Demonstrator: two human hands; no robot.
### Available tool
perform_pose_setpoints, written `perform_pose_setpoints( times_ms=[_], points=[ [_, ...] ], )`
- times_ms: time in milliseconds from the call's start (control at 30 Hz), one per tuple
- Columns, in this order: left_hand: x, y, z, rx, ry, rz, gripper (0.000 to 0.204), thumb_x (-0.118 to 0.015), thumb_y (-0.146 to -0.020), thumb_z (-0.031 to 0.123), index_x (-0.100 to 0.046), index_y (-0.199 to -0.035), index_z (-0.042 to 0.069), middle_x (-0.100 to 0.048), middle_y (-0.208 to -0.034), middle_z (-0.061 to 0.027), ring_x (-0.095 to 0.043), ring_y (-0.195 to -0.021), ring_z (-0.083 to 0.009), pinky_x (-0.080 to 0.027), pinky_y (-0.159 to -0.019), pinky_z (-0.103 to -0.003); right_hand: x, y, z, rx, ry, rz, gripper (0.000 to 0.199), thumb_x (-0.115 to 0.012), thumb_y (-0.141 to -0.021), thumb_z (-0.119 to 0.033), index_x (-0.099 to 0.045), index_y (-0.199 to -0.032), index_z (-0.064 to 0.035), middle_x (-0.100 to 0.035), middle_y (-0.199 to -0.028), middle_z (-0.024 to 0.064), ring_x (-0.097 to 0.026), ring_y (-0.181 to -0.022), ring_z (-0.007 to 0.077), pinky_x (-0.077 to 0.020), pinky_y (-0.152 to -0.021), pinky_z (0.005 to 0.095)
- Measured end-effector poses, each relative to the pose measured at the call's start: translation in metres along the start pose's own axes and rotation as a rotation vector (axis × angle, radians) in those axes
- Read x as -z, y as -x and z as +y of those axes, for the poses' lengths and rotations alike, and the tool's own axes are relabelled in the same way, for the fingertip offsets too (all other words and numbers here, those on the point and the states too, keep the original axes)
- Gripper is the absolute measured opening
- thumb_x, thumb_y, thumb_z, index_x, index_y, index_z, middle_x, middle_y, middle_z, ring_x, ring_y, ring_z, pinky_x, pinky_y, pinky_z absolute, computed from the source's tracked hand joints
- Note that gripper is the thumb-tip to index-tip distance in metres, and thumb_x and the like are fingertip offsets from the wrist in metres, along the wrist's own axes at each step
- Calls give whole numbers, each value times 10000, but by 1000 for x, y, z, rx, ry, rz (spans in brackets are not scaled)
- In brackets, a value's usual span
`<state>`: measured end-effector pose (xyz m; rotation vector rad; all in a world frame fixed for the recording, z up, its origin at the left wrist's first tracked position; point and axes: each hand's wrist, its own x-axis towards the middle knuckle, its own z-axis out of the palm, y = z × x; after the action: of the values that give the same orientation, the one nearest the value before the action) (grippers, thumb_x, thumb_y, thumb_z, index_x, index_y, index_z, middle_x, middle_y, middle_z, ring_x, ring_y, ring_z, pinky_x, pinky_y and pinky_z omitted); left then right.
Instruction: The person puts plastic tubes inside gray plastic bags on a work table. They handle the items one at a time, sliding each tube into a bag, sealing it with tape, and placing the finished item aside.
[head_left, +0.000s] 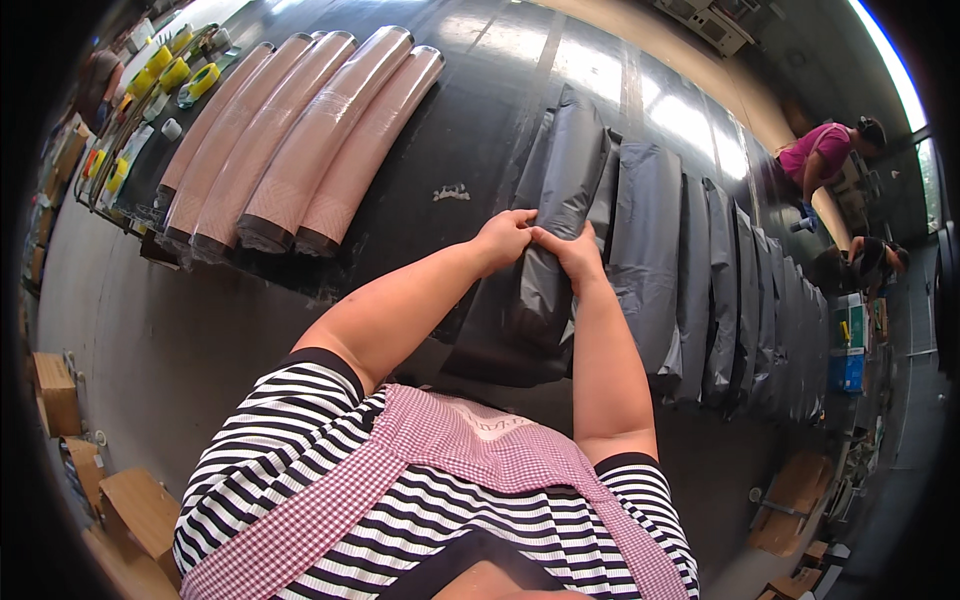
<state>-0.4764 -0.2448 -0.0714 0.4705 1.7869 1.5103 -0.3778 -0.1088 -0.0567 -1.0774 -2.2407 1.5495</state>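
A long dark glossy table [480, 110] mirrors bright daylight from a window strip [885, 50] at upper right. Grey concrete floor [150, 340] spreads around it, cardboard boxes [130, 510] along the edges, two people working beyond

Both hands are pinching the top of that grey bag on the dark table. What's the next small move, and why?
Probably press the fold flat and slide the hands apart along it. The left hand and right hand meet at the upper end of the grey bag, which looks bunched there, while the row of grey bags to its right lies flatter, edge to edge, on the dark table.
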Motion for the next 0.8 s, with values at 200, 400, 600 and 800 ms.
perform_pose_setpoints(
  times_ms=[200,400,600,800],
  points=[
    [-7,-2,5,91,-479,348,623,-727,-832,265,-478,-1386,129,-503,-1329,-146,-498,-1247,-348,-452,-1027,-421,70,19,26,-263,-870,-248,530,-762,-803,-268,-560,-1225,-19,-671,-1013,74,-649,-865,194,-530,-778,339],
    [-34,-12,15,86,-667,323,845,-821,-762,251,-327,-1444,182,-407,-1341,-202,-536,-1201,-382,-481,-992,-440,93,67,9,-165,-776,-152,483,-717,-833,-206,-546,-1248,-27,-651,-1037,70,-639,-881,200,-515,-821,348],
    [-52,-40,-3,-87,-736,183,281,-701,-837,225,-677,-1110,164,-618,-1130,-166,-625,-1082,-347,-514,-919,-432,93,61,46,-181,-730,-154,529,-743,-808,-180,-522,-1270,-44,-626,-1038,62,-619,-908,209,-522,-828,356],
    [72,-88,-15,-1,-714,667,272,-475,-923,202,-716,-1041,158,-633,-1110,-190,-619,-1078,-366,-505,-912,-447,121,53,49,-184,-735,-192,347,-683,-880,-301,-691,-1113,-44,-701,-1058,64,-662,-944,190,-515,-885,323]
  ],
)
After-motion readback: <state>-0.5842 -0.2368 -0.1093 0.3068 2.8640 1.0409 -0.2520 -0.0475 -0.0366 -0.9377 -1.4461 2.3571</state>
